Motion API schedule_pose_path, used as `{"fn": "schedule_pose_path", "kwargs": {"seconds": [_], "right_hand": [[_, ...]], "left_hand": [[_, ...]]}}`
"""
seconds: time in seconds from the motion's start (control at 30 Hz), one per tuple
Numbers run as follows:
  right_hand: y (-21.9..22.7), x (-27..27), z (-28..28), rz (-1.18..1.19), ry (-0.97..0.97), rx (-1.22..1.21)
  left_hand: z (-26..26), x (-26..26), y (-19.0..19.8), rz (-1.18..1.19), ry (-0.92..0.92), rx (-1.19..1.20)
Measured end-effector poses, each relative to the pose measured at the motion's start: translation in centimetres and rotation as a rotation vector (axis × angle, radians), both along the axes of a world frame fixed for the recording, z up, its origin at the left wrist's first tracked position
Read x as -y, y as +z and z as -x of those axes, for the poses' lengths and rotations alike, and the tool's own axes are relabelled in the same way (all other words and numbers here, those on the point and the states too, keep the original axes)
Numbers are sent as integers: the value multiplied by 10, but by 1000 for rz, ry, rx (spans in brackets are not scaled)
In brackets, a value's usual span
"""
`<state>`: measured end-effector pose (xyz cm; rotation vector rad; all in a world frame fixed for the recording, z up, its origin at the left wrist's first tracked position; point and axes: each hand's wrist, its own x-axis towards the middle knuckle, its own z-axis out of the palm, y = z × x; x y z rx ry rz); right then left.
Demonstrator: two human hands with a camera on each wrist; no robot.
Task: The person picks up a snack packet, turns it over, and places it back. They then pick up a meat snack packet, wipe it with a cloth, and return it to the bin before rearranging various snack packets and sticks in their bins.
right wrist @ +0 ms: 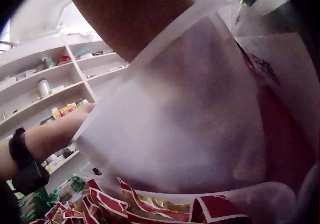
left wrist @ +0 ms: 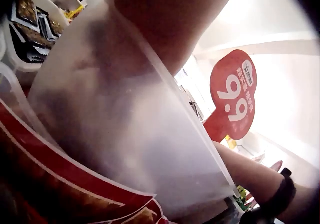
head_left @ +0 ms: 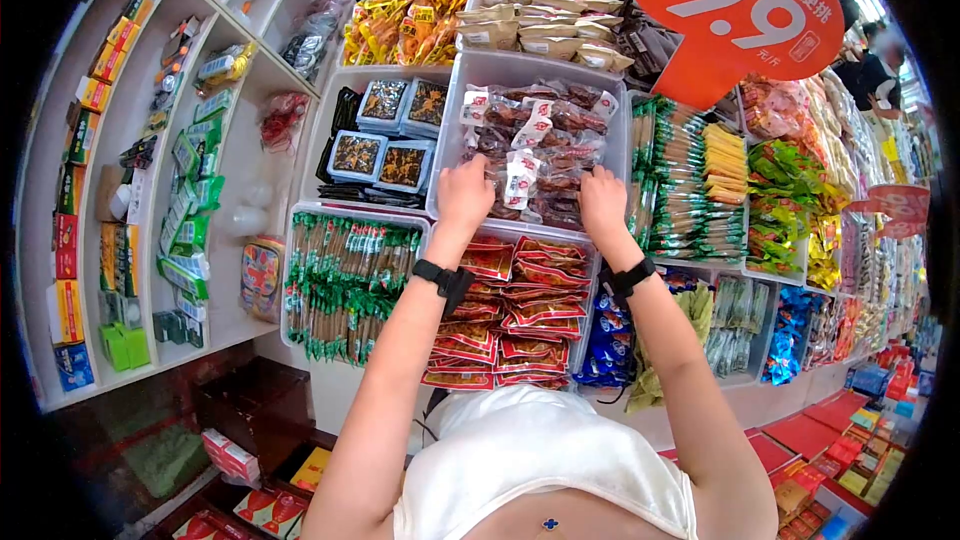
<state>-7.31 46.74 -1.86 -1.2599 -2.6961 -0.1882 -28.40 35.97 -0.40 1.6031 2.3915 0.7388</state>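
My left hand (head_left: 466, 195) reaches over the near left side of a translucent plastic bin (head_left: 455, 130), fingertips at the packs inside. The right hand (head_left: 604, 205) is at the bin's near right side, its fingertips also at the packs. Dark brown food in clear vacuum packs (head_left: 540, 205) with white-and-red labels fills this bin. In both wrist views the frosted bin wall (left wrist: 170, 154) (right wrist: 145, 134) blurs the fingers behind it, so I cannot tell whether they grip a pack. Red-edged snack packs (head_left: 545, 290) lie in the bin closest to my body.
Left of the hands are bins of black-and-blue square packs (head_left: 405, 162) and green-ended stick packs (head_left: 350, 290). More green stick packs (head_left: 670, 185) stand on the right. A red price sign (head_left: 740, 10) rises at the back right. Goods-filled shelves (head_left: 140, 270) line the left.
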Motion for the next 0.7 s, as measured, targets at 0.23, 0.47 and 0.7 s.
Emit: {"fn": "schedule_pose_path", "kwargs": {"seconds": [0.23,0.47,0.7], "right_hand": [[9,0,-12,30,168,-45],[57,3,-4,112,274,144],[48,-22,24,137,377,319]], "left_hand": [[-6,5,4,-314,150,-295],[-7,6,7,-414,214,-193],[-6,5,6,-404,217,-209]]}}
